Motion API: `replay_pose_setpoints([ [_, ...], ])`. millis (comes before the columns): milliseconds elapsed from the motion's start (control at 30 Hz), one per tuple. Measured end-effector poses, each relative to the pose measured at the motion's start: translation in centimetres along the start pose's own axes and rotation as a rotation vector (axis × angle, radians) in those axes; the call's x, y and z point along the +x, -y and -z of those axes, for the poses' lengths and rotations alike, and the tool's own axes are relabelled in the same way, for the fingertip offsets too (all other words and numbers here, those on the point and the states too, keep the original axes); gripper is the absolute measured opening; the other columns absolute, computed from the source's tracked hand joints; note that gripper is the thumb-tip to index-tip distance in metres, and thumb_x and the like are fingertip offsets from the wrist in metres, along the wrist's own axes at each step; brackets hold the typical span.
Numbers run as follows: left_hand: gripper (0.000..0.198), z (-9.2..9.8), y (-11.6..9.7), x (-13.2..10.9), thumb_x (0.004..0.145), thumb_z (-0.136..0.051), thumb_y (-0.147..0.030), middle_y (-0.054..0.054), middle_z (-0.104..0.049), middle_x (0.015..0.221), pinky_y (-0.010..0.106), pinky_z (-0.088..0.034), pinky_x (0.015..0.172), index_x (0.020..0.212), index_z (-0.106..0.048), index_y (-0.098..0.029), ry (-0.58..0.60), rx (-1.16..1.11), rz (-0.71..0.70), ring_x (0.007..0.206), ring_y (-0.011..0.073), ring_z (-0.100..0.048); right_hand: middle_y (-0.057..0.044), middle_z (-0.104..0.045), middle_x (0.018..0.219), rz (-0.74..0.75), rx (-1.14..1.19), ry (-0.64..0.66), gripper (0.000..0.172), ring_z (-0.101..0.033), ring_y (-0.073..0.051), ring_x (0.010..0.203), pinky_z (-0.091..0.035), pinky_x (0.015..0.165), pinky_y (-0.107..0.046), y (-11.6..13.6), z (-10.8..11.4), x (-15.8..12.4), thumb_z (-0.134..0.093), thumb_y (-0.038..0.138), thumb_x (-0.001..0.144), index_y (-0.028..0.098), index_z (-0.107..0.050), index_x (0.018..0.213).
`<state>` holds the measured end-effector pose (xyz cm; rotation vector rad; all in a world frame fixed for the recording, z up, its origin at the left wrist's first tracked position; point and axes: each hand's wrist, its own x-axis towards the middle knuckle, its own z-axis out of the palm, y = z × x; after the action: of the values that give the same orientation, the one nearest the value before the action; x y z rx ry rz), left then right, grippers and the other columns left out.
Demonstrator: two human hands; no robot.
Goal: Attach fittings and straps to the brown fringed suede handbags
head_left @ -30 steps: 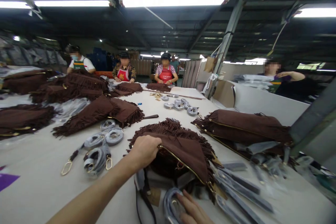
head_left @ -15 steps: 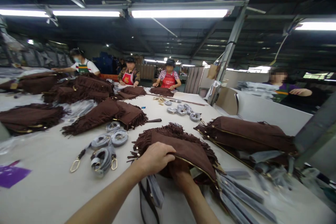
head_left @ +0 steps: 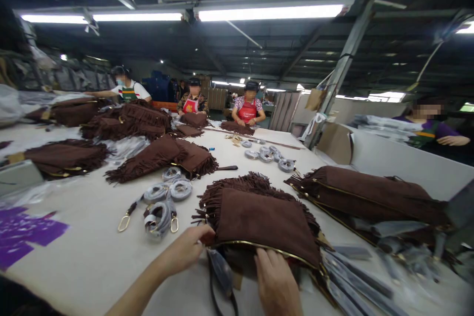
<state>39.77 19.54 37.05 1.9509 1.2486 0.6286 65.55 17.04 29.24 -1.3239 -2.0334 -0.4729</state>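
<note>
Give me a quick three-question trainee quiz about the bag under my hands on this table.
1. True or false: the left hand grips the near left corner of the brown fringed bag.
2. What colour is the bag's zipper? A silver, B gold, C black.
3. What lies on the table just left of the bag?
Key: 1 true; 2 B; 3 plastic-wrapped straps with gold clips.

Factory sewing/assembly floor, probably handbags: long worktable [head_left: 92, 252], piled brown fringed bags [head_left: 126, 121], wrapped straps [head_left: 163, 202], aproned workers [head_left: 247, 108], tube lights [head_left: 270, 12].
</note>
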Motion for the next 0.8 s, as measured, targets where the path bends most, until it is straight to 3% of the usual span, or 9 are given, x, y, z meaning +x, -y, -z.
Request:
replay_pose_setpoints([
  [100,0.041,-0.7,-0.3,-0.4,0.061,-0.039,-0.014,0.004,-0.066,0.085,0.026,-0.048,0.066,0.095,-0.062,-0.016,0.027,-0.111,0.055,0.078,0.0188,-0.061,-0.012,-0.071,0.107,0.098,0.097,-0.033,0.034,-0.069,-0.026,0.094,-0.056,0.079,-0.033,3.3,1.4,-0.5,-0.05,0.031,0.095,0.016,-0.054,0.125],
  [233,0.037,-1.9,-0.1,-0.2,0.081,-0.037,-0.04,0.001,-0.06,0.064,0.025,-0.044,0.05,0.1,-0.057,-0.016,0.049,-0.188,0.106,0.054,0.0174,-0.058,-0.005,-0.069,0.075,-0.153,0.198,0.022,0.037,-0.067,-0.026,0.058,-0.047,0.048,-0.032,8.5,-0.8,0.9,-0.066,0.051,0.078,0.021,-0.056,0.098],
  [333,0.039,-1.7,-1.0,0.2,0.085,-0.036,-0.048,0.001,-0.064,0.066,0.024,-0.045,0.053,0.104,-0.056,-0.02,0.037,-0.123,-0.032,0.057,0.0179,-0.061,0.002,-0.063,0.06,-0.36,0.265,0.019,0.014,-0.063,-0.022,0.049,-0.036,0.043,-0.027,10.5,-2.6,2.8,-0.061,0.031,0.08,0.025,-0.049,0.078],
  [400,0.034,-0.9,-2.1,0.2,0.087,-0.039,-0.046,0.0,-0.065,0.066,0.023,-0.045,0.055,0.103,-0.058,-0.024,-0.023,0.001,-0.127,0.058,0.0171,-0.062,0.003,-0.063,0.06,-0.354,0.309,0.064,0.012,-0.062,-0.019,0.049,-0.031,0.044,-0.026,10.2,-1.9,3.9,-0.055,0.018,0.081,0.026,-0.046,0.076],
  [500,0.03,1.2,-3.4,0.1,0.088,-0.04,-0.046,-0.003,-0.062,0.06,0.022,-0.043,0.055,0.097,-0.06,-0.025,-0.125,0.113,-0.195,0.054,0.0154,-0.059,0.003,-0.064,0.064,-0.31,0.276,0.195,0.016,-0.062,-0.017,0.052,-0.029,0.046,-0.025,6.2,2.0,4.6,-0.051,0.011,0.079,0.026,-0.046,0.078],
  [600,0.034,3.6,-3.5,0.3,0.087,-0.041,-0.052,-0.003,-0.061,0.061,0.022,-0.044,0.052,0.094,-0.059,-0.024,-0.218,0.04,-0.179,0.052,0.0148,-0.057,0.002,-0.065,0.065,-0.419,0.157,0.304,0.018,-0.065,-0.019,0.059,-0.037,0.051,-0.024,-1.6,7.3,3.2,-0.043,0.009,0.083,0.026,-0.046,0.083],
  [700,0.037,4.3,-3.3,0.5,0.086,-0.044,-0.057,-0.002,-0.061,0.061,0.022,-0.049,0.054,0.093,-0.059,-0.023,-0.233,-0.094,-0.181,0.056,0.0161,-0.059,-0.004,-0.068,0.066,-0.543,0.008,0.328,0.02,-0.067,-0.025,0.063,-0.046,0.057,-0.032,-8.4,11.3,0.7,-0.034,0.014,0.088,0.025,-0.05,0.085],
  [767,0.038,3.4,-3.5,0.5,0.086,-0.048,-0.058,-0.001,-0.063,0.065,0.023,-0.052,0.059,0.093,-0.061,-0.023,-0.199,-0.183,-0.21,0.061,0.0172,-0.062,-0.013,-0.073,0.09,-0.506,-0.174,0.288,0.021,-0.069,-0.034,0.084,-0.053,0.072,-0.045,-9.8,12.1,-0.2,-0.046,0.023,0.084,0.022,-0.058,0.101],
  [800,0.038,2.7,-3.7,0.6,0.086,-0.05,-0.058,0.0,-0.065,0.07,0.023,-0.054,0.061,0.095,-0.062,-0.023,-0.188,-0.225,-0.22,0.064,0.0177,-0.064,-0.018,-0.07,0.111,-0.427,-0.224,0.262,0.038,-0.065,-0.039,0.102,-0.051,0.084,-0.054,-9.4,11.9,-0.2,-0.055,0.027,0.078,0.019,-0.058,0.115],
])
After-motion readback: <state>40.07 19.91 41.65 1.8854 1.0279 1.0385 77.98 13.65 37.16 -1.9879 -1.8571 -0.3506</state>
